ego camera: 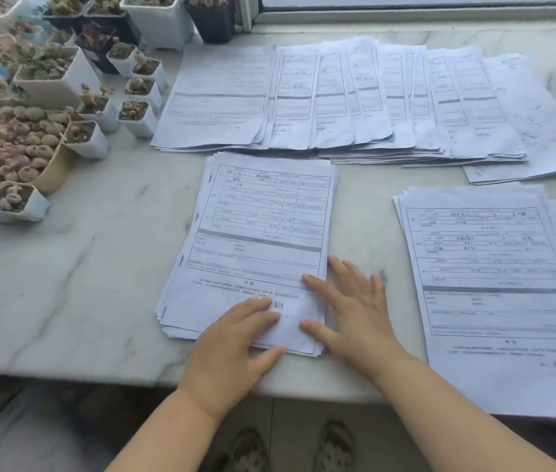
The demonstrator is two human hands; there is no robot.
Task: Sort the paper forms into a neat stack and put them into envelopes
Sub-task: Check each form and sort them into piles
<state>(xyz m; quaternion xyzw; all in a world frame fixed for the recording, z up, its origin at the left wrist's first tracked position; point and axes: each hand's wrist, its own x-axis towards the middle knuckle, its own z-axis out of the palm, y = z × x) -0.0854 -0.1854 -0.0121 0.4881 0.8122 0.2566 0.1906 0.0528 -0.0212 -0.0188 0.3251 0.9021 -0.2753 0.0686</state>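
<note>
Risking the succulent pots (48, 107) at far left if sheets slide, we press the centre stack (256, 240) with left hand (235, 338) and right hand (348, 311) flat, fingers spread; its uneven edges may skew.

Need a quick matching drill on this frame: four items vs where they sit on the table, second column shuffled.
Things:
1. centre stack
2. fanned forms
3. right stack
4. succulent pots

Places:
A. far left of the table
B. under both hands, near edge
C. spread along the back by the window
D. near right, untouched

Pairs: 1-B, 2-C, 3-D, 4-A
</note>
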